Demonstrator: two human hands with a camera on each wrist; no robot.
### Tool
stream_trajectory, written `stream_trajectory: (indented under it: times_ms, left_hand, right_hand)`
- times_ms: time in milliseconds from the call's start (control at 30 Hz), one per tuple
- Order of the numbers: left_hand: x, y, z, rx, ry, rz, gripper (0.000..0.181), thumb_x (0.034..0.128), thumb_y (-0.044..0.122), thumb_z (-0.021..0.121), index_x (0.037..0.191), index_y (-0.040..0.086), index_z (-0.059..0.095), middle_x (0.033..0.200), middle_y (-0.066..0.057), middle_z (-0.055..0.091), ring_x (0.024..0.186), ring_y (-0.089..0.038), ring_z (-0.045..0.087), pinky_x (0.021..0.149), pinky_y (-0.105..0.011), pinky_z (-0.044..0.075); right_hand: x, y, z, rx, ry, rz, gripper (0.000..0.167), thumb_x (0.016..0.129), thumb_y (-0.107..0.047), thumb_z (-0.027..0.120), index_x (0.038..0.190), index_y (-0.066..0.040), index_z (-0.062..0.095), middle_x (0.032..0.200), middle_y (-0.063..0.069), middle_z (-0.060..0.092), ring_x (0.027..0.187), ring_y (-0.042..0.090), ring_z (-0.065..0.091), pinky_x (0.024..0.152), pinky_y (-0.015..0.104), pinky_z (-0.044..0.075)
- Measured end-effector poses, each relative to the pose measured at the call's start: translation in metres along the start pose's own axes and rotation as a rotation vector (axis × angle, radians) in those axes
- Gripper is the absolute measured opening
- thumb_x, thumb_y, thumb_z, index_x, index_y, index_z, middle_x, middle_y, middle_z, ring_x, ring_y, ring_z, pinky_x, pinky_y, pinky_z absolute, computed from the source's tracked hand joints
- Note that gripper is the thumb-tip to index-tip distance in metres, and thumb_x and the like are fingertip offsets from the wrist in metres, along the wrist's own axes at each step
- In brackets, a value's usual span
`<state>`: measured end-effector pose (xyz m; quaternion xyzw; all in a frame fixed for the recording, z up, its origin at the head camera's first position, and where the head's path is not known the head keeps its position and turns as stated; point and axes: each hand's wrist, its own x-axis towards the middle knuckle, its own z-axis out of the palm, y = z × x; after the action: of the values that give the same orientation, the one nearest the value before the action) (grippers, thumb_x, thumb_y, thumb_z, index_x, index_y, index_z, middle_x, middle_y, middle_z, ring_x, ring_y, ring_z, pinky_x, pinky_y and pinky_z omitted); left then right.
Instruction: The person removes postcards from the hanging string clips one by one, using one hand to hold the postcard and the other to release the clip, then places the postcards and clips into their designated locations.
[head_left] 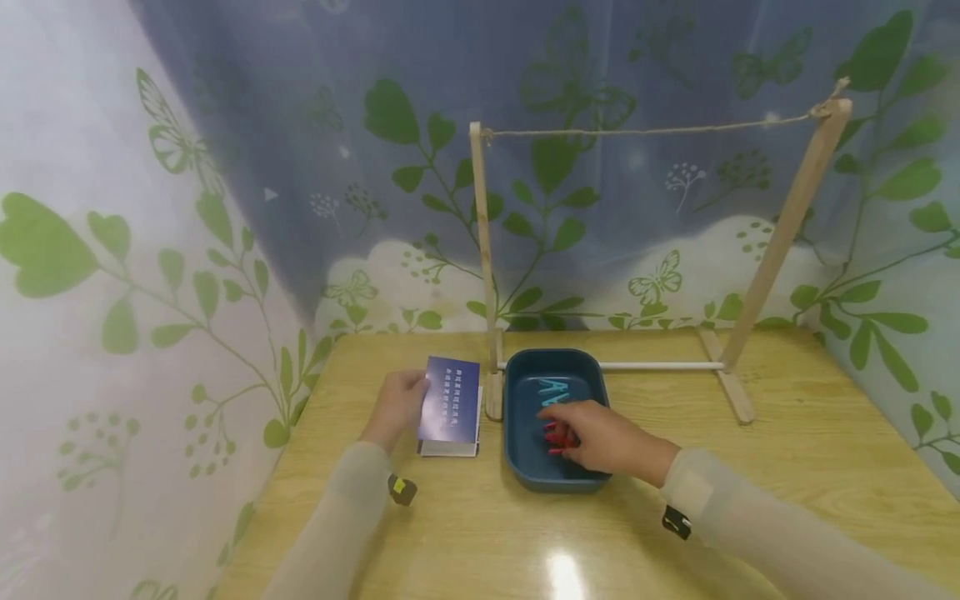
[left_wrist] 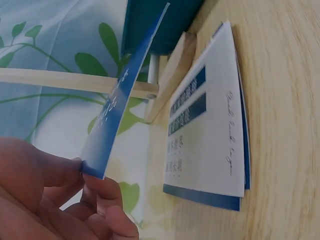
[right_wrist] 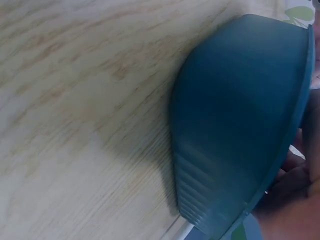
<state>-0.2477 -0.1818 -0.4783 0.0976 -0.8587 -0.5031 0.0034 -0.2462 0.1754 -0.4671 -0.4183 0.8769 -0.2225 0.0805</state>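
My left hand (head_left: 397, 408) pinches the edge of a blue card (head_left: 452, 400) with white printed characters. In the left wrist view the card (left_wrist: 117, 107) stands tilted between thumb and fingers, above several white and blue cards (left_wrist: 215, 135) lying on the table. My right hand (head_left: 600, 435) reaches into a dark blue basin (head_left: 555, 482), fingers bent around red clips (head_left: 557, 438); whether they grip one cannot be made out. Teal clips (head_left: 553, 388) lie farther back in the basin. The right wrist view shows mostly the outside of the basin (right_wrist: 235, 110), hiding the fingertips.
Behind the basin stands a wooden frame (head_left: 780, 242) with a string (head_left: 645, 132) tied between its posts and a white rod (head_left: 660, 366) low down. A patterned curtain (head_left: 300, 208) hangs round the wooden table (head_left: 465, 533).
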Motion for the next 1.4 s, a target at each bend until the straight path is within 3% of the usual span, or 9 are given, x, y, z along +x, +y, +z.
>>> stream_trajectory:
  times_ms: [433,1033,1400]
  left_hand:
    - [0.004,-0.014,0.002,0.033,-0.017,-0.030,0.041,0.1115,0.019,0.057,0.145,-0.005,0.062,0.152,-0.027,0.061,0.147,-0.047,0.054,0.125,-0.061,0.040]
    - [0.009,-0.026,0.010,0.121,-0.028,-0.053,0.038,0.1087,0.018,0.062,0.140,-0.003,0.067,0.147,-0.026,0.066,0.143,-0.047,0.058,0.123,-0.061,0.044]
    - [0.011,-0.028,0.013,0.199,-0.007,-0.017,0.032,0.1062,0.014,0.065,0.130,-0.006,0.072,0.137,-0.028,0.071,0.134,-0.048,0.065,0.118,-0.060,0.050]
  right_hand:
    - [0.002,0.002,0.008,-0.100,-0.041,-0.022,0.062,0.092,-0.009,0.087,0.148,-0.003,0.061,0.088,-0.007,0.069,0.073,0.000,0.056,0.077,0.029,0.059]
    - [0.007,0.000,0.010,-0.118,-0.084,-0.074,0.049,0.096,-0.008,0.082,0.142,-0.006,0.064,0.084,-0.011,0.061,0.070,0.001,0.051,0.070,0.025,0.050]
    - [0.009,-0.004,0.010,-0.146,-0.092,-0.069,0.049,0.096,-0.013,0.084,0.142,-0.007,0.066,0.083,-0.009,0.064,0.069,0.001,0.053,0.068,0.025,0.051]
